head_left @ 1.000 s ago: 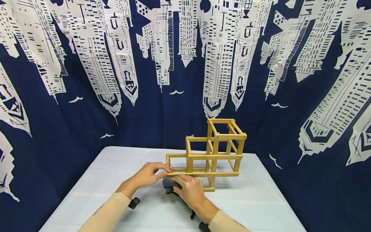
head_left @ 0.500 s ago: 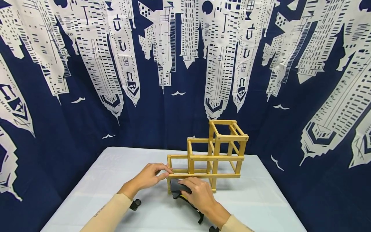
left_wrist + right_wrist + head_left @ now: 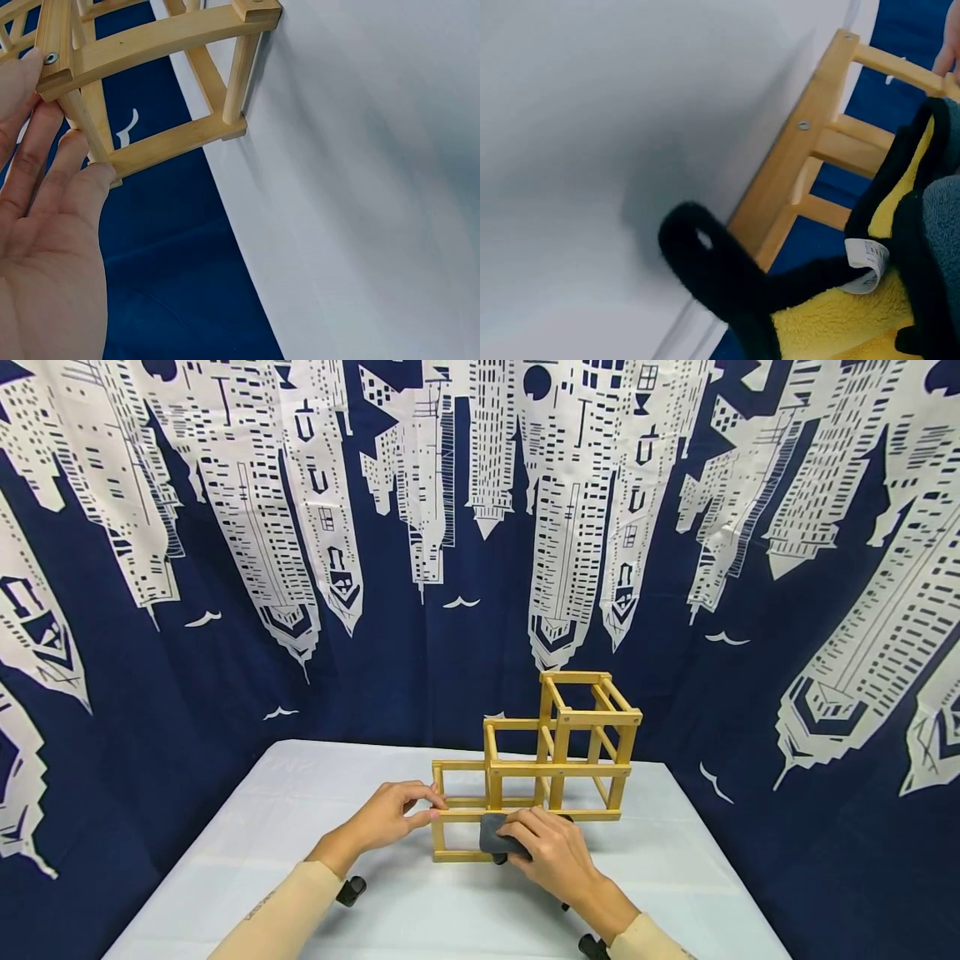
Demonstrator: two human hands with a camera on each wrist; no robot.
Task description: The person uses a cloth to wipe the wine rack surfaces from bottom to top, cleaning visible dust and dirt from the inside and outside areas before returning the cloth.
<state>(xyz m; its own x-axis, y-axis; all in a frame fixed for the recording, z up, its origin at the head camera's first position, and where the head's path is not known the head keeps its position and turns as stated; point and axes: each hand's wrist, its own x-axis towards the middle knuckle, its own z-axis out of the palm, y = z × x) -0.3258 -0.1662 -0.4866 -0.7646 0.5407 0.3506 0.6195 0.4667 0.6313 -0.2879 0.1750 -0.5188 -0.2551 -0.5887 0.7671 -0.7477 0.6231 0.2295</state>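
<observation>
A stepped wooden rack (image 3: 558, 770) with open square frames stands on the table. My left hand (image 3: 393, 810) holds its left end; in the left wrist view, the thumb and fingers of that hand (image 3: 52, 232) lie around the corner of the rack (image 3: 165, 142). My right hand (image 3: 551, 852) grips a folded cloth, grey outside (image 3: 493, 835), against the rack's lower front rail. Yellow pile, black edging and a white label (image 3: 866, 262) show on the cloth (image 3: 840, 322) in the right wrist view, where a black-edged loop hangs free. The right fingers are hidden there.
A white-covered table (image 3: 300, 802) bears the rack. Behind and around it hangs a dark blue curtain (image 3: 390, 693) with white building prints. Black wrist-camera parts (image 3: 351, 891) sit beneath the left forearm.
My right hand has slid the cloth rightward along the lower front rail, from the rack's left end toward its middle. My left hand keeps its place on the left corner.
</observation>
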